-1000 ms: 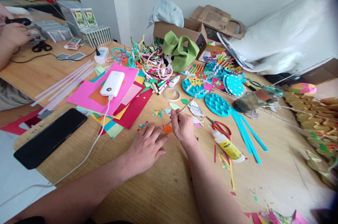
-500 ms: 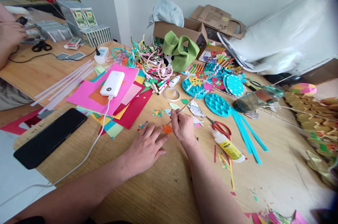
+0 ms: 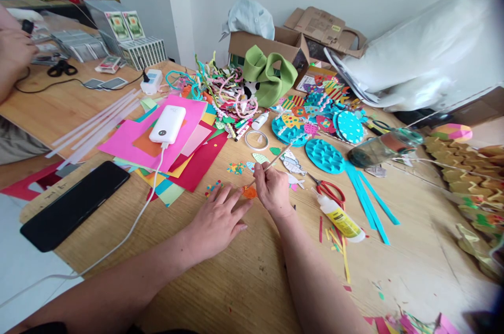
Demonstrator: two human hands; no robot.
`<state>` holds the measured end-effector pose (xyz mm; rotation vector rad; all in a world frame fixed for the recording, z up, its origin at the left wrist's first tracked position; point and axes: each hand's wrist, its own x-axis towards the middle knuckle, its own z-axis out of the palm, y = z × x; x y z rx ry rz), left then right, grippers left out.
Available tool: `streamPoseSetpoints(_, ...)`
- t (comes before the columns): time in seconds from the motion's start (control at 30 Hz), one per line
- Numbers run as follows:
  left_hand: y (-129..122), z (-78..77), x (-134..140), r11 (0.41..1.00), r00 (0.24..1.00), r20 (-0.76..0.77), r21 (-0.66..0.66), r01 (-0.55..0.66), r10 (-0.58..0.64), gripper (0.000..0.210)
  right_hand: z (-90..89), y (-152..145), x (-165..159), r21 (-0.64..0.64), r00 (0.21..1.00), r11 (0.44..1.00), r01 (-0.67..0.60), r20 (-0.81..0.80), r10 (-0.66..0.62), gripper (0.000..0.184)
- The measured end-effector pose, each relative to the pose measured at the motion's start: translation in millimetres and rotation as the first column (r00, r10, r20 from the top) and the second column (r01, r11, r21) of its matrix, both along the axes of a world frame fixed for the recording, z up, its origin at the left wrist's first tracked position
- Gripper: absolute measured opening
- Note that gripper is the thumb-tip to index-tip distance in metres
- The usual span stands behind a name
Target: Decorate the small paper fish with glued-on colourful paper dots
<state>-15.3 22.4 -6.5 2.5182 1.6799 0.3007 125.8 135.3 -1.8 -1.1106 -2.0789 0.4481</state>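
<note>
My right hand (image 3: 271, 189) is closed around a thin wooden stick (image 3: 280, 154), its lower end slanting down to a small orange paper fish (image 3: 249, 192). My left hand (image 3: 220, 213) lies flat with fingers spread, the fingertips at the orange fish's left edge. Left of those fingers is a dotted paper piece (image 3: 211, 188), partly covered. Beyond the hands lie a colourful paper fish (image 3: 235, 167), a green-dotted one (image 3: 260, 158) and a white drawn fish (image 3: 292, 162). Right of my right hand are red-handled scissors (image 3: 331, 190) and a glue bottle (image 3: 342, 220).
Coloured paper sheets (image 3: 197, 163) carry a white power bank (image 3: 168, 125), whose cable crosses the table beside a black phone (image 3: 74, 205). Blue scalloped discs (image 3: 325, 156) and a glass jar (image 3: 384, 148) stand to the right. Another person's hand (image 3: 16, 55) shows far left.
My hands and the stick look unmoved. At the far left, the other person's hand and the dark object in it have shifted slightly.
</note>
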Motion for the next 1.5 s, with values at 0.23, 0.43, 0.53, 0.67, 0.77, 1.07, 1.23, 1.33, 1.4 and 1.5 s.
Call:
streamPoseSetpoints(0.23,-0.2,1.3,-0.1,1.000,1.000,-0.002,0.015,0.003,-0.003,0.048,-0.8,-0.1,-0.4,0.013,1.000,1.000,0.019,0.007,-0.019,0.037)
streamPoseSetpoints(0.43,-0.5,-1.1,-0.4,1.000,1.000,0.006,0.020,0.003,-0.003,0.047,-1.2,0.1,-0.3,0.009,1.000,1.000,0.012,0.006,-0.013,0.037)
streamPoseSetpoints(0.53,-0.2,-1.5,-0.6,1.000,1.000,0.005,0.004,0.003,-0.003,0.047,-1.3,0.2,-0.2,0.010,1.000,1.000,0.009,0.007,-0.009,0.037)
streamPoseSetpoints(0.67,0.2,-0.4,-0.5,1.000,1.000,0.005,-0.003,0.005,-0.005,0.048,-1.4,0.3,-0.3,0.021,1.000,1.000,0.015,0.012,-0.015,0.037)
streamPoseSetpoints(0.77,0.0,-0.2,-0.3,1.000,1.000,0.008,0.005,0.006,-0.006,0.047,-1.1,0.2,-0.4,0.023,1.000,1.000,0.009,0.014,-0.010,0.037)
streamPoseSetpoints(1.07,0.0,0.0,-0.3,1.000,1.000,0.001,0.001,0.006,-0.006,0.048,-0.5,-0.7,-0.3,0.022,1.000,1.000,-0.001,0.009,0.001,0.037)
streamPoseSetpoints(1.23,0.6,1.2,-0.4,1.000,1.000,0.001,-0.014,0.011,-0.011,0.048,-1.4,0.1,-0.5,0.028,1.000,1.000,-0.002,0.008,0.002,0.037)
streamPoseSetpoints(1.33,0.5,1.0,-0.4,1.000,1.000,-0.003,-0.018,0.007,-0.007,0.048,-1.3,0.4,-0.8,0.029,1.000,1.000,-0.001,0.008,0.001,0.037)
streamPoseSetpoints(1.4,0.5,0.8,-0.3,1.000,1.000,-0.003,-0.019,0.007,-0.007,0.048,-1.0,0.3,-1.0,0.029,1.000,1.000,-0.001,0.007,0.001,0.036)
streamPoseSetpoints(1.5,0.5,0.5,-0.1,1.000,1.000,-0.004,-0.018,0.006,-0.006,0.048,-0.6,0.2,-1.1,0.034,1.000,0.999,-0.004,0.007,0.004,0.036)
